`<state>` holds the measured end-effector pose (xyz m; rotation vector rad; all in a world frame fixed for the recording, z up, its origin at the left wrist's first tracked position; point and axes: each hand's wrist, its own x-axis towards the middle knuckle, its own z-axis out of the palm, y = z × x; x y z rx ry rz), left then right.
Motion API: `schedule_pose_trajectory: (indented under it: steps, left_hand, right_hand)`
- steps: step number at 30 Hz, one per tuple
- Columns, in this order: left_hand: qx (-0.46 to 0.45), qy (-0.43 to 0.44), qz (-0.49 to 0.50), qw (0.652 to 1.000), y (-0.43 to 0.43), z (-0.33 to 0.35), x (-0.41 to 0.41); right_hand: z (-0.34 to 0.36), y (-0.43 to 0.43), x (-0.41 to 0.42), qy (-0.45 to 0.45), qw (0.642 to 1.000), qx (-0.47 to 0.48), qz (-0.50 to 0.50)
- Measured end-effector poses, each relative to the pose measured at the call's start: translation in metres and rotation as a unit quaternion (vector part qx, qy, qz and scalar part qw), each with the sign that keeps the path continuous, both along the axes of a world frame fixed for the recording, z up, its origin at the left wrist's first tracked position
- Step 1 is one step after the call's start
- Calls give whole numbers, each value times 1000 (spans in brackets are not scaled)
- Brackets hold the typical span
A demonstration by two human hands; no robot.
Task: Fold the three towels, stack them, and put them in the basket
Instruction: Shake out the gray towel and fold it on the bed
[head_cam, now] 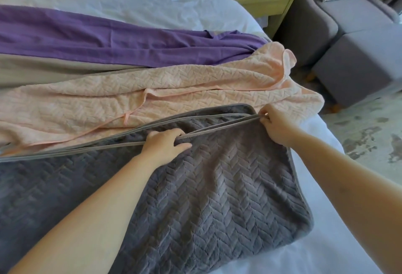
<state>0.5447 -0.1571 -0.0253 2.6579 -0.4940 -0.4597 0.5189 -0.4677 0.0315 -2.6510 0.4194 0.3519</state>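
The right hand [275, 126] pinches the hem at the far right corner of the grey towel [217, 197], fingertips closed on it. The left hand [165, 143] grips the same doubled hem nearer the grey towel's middle. Just beyond the grey towel, touching it, lies one peach towel [174, 86], then one purple towel [108, 41]: three towels on the bed [330, 241]

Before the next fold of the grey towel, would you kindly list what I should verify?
1. Right hand grip on the grey towel corner: ok, pinching the hem.
2. Left hand grip along the same edge: ok.
3. Hems aligned: not ok, they splay apart.
4. Pink towel clear of the fold: not ok, the grey overlaps it.
5. Basket within reach: cannot tell, not in view.
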Motion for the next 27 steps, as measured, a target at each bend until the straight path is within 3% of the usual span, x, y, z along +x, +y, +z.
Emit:
schedule_pose_trajectory:
  steps: [3,6,9,12,15,17,22,25,27]
  left_hand:
    - [-47,-25,68,996,-6,3,11]
    - [7,-14,80,997,-7,3,19]
    - [31,19,59,998,-10,2,21]
    - [14,-52,62,997,-12,-1,25]
    - [39,-55,58,996,-13,-6,28]
    - [32,-52,48,997,-13,-10,29]
    - [-19,-35,34,999,-10,-4,36]
    - [-67,-25,-2,997,-5,2,37]
    - [-110,-68,40,991,-1,6,40]
  right_hand:
    - [-6,-3,5,-53,996,71,-19]
    - [-18,-4,9,5,997,70,11]
    - [-27,-3,12,-28,997,69,6]
    - [-30,-6,15,-38,996,80,26]
    - [-33,-7,16,22,996,-30,81]
    - [-32,-9,19,-1,994,-45,97]
    - [-22,-14,25,-136,977,161,11]
    - [-17,-19,39,-154,972,175,-18]
    - [-16,-20,50,-137,973,184,-37]
